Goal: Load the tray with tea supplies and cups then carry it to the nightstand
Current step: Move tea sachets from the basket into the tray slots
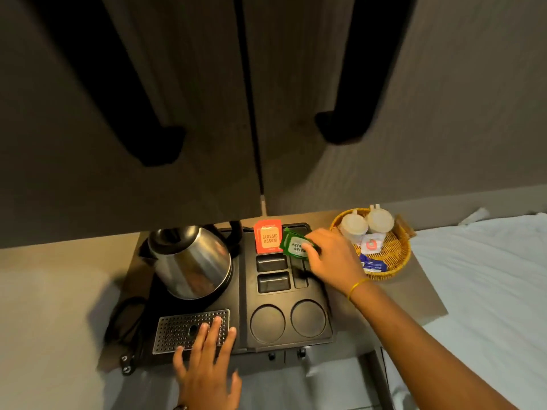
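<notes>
A black tray [242, 309] with slots and two round cup recesses lies on a small table. An orange tea packet [268, 239] stands in a back slot. My right hand [331, 255] pinches a green tea packet [294, 247] over the slot beside it. My left hand [207, 365] rests flat, fingers spread, on the metal drip grate [177, 329] at the tray's front left. A steel kettle [192, 261] sits on the tray's left. A wicker basket [393, 255] to the right holds two white cups [367, 223], upside down, and sachets [371, 244].
Wardrobe doors with long black handles [346, 125] hang directly above the tray's back edge. The kettle's black cord [127, 327] loops off the left side. A white bed sheet [488, 276] lies to the right.
</notes>
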The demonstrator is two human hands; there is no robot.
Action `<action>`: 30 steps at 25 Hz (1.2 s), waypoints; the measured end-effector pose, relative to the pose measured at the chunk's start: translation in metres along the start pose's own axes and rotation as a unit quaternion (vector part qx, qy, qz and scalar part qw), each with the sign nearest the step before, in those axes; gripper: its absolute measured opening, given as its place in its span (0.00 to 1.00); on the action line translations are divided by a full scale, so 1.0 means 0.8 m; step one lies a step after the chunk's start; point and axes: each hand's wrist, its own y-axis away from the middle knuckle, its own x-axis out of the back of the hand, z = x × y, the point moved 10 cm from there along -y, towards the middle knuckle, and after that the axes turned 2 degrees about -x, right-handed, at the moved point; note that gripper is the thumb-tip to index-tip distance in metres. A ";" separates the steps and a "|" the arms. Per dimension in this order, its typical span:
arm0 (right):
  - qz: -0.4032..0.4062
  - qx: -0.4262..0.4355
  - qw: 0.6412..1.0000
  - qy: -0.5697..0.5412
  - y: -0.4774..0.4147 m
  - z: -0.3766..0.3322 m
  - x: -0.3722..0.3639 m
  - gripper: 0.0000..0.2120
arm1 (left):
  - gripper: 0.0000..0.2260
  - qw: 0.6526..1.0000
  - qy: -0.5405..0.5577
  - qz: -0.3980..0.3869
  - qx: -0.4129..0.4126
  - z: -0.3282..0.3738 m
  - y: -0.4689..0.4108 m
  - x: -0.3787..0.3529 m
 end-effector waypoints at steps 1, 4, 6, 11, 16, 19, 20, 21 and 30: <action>-0.049 0.021 0.998 0.027 -0.016 -0.013 -0.027 0.10 | 0.45 1.000 0.005 -0.003 -0.004 -0.001 0.001 -0.002; -0.176 0.056 0.975 0.126 -0.046 -0.030 -0.098 0.13 | 0.45 1.000 0.008 -0.007 -0.011 -0.002 0.004 -0.003; -0.226 0.060 0.961 0.145 -0.053 -0.031 -0.133 0.13 | 0.45 1.000 0.007 -0.009 -0.010 -0.004 0.005 -0.004; -0.236 -0.008 0.971 0.045 -0.048 -0.008 -0.169 0.21 | 0.44 1.000 0.006 -0.016 -0.003 -0.008 0.005 -0.006; -0.242 -0.036 0.969 -0.030 -0.041 -0.005 -0.174 0.20 | 0.45 1.000 0.008 -0.012 -0.008 -0.008 0.004 -0.006; -0.264 -0.015 0.964 0.010 -0.047 -0.005 -0.167 0.16 | 0.45 1.000 0.007 -0.010 -0.012 -0.007 0.005 -0.007; -0.274 -0.007 0.961 0.023 -0.049 -0.007 -0.165 0.16 | 0.45 1.000 0.007 -0.008 -0.014 -0.006 0.005 -0.006; -0.282 0.001 0.959 0.033 -0.050 -0.009 -0.163 0.16 | 0.45 1.000 0.007 -0.008 -0.016 -0.006 0.004 -0.006; -0.002 -0.081 0.995 -0.063 -0.028 0.062 -0.035 0.13 | 0.42 1.000 0.004 0.007 -0.014 -0.004 -0.005 -0.004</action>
